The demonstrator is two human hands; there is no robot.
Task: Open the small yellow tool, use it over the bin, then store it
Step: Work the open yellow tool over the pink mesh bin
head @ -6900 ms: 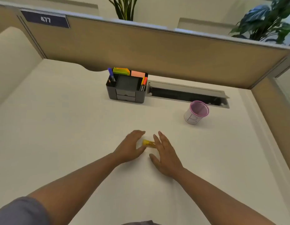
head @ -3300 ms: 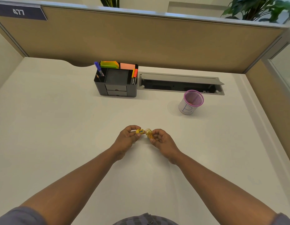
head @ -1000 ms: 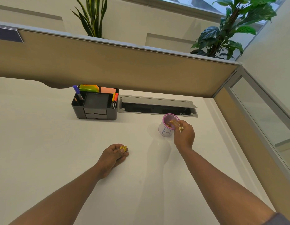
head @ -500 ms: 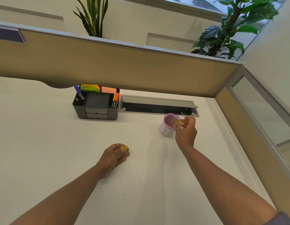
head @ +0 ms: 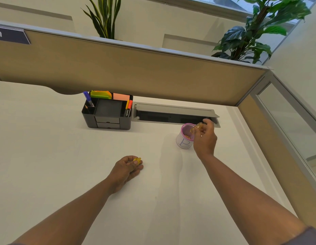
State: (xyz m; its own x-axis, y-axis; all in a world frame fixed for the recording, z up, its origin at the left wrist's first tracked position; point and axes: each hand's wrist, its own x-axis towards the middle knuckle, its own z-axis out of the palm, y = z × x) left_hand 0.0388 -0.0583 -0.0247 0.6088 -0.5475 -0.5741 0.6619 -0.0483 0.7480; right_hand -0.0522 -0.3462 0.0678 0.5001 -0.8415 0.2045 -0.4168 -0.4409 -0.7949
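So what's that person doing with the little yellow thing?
The yellow tool is pulled into two pieces. The right hand holds the clear amber piece tipped over the pink bin, which already has some orange-brown bits inside. The left hand rests on the desk, pinching the yellow piece.

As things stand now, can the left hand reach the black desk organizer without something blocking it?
Probably yes. The left hand rests on the desk holding a small yellow piece, and the desk surface between it and the black organizer looks bare. The hand is occupied, though.
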